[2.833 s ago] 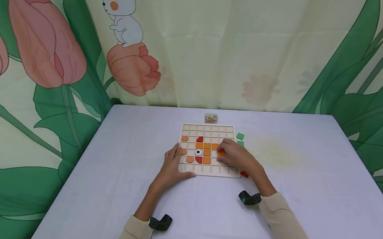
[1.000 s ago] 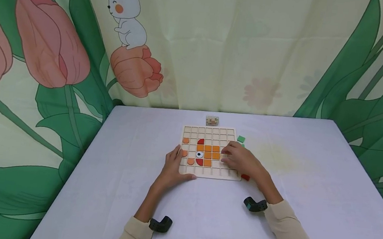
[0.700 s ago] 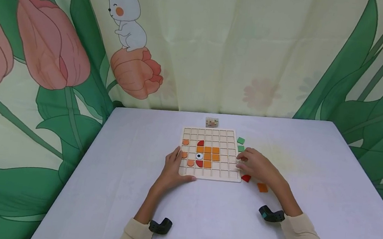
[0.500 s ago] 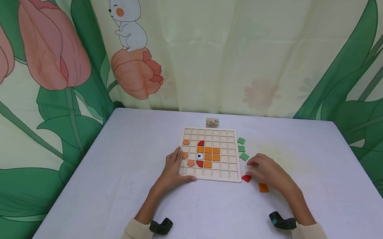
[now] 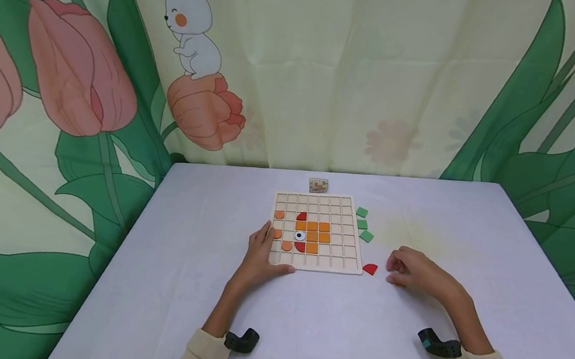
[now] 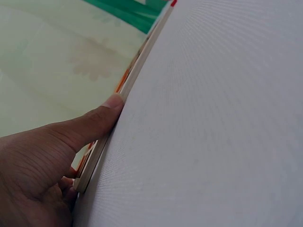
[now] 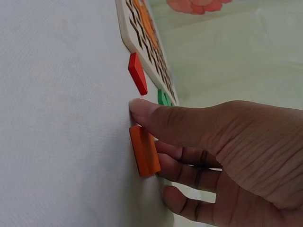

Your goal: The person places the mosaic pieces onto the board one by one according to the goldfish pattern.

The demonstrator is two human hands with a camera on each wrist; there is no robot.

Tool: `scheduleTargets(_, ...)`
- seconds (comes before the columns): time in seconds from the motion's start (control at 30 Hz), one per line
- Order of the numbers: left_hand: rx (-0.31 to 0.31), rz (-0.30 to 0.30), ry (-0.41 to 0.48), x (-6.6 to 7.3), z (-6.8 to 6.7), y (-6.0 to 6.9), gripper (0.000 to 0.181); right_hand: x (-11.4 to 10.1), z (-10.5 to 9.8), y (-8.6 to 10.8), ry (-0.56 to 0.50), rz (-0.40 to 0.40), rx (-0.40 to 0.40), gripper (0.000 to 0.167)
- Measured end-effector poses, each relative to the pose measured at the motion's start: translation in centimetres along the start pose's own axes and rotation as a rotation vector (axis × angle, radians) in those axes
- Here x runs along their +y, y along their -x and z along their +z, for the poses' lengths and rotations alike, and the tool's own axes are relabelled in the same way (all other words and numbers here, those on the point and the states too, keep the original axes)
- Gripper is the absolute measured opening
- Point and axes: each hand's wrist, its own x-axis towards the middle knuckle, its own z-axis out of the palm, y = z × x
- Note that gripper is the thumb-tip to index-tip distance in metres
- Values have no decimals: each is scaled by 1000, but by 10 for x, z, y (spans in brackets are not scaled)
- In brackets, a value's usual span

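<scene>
My left hand [image 5: 260, 252] holds the near left corner of a wooden grid board [image 5: 328, 268], thumb along the front edge and fingers along the left side. In the left wrist view, the thumb [image 6: 102, 118] presses the board's edge. Orange square tiles [image 5: 311, 236], two red quarter-round pieces, a round eye piece [image 5: 300, 236] and peach discs [image 5: 287, 246] sit in its cells. My right hand [image 5: 422, 272] is low over the table, right of the board. Its loosely bent thumb and fingers surround an orange tile [image 7: 144, 151] without a clear pinch; the head view hides that tile.
A red quarter-round piece [image 5: 370, 268] lies by the board's near right corner. Three green tiles [image 5: 361, 224] lie along its right side. Behind the board is a small picture card or box [image 5: 318, 185]. A printed curtain [image 5: 329, 78] hangs behind the white-covered table [image 5: 200, 205].
My right hand set an orange tile into the board, then withdrew rightward and toward me, down to the loose orange tile. The left hand has stayed at the board's corner.
</scene>
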Motion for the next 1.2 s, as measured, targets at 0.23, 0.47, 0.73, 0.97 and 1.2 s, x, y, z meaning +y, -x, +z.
scheduleTargets(0.23, -3, -3, 2, 2, -1, 1, 121, 5, -7, 3, 12, 27, -26, 43)
scheduleTargets(0.47, 3, -3, 3, 0, 0, 0, 121, 11, -8, 5, 35, -48, 35, 28)
scheduleTargets(0.73, -2, -12, 6, -1, 1, 0, 122, 13, 0, -2, 55, -94, 143, 25)
scheduleTargets(0.97, 4, -3, -2, 0, 1, 0, 122, 15, 8, -10, 48, -99, 178, 22)
scheduleTargets(1.2, 6, -9, 5, -1, 2, 0, 122, 11, 10, -17, 48, -77, 171, 22)
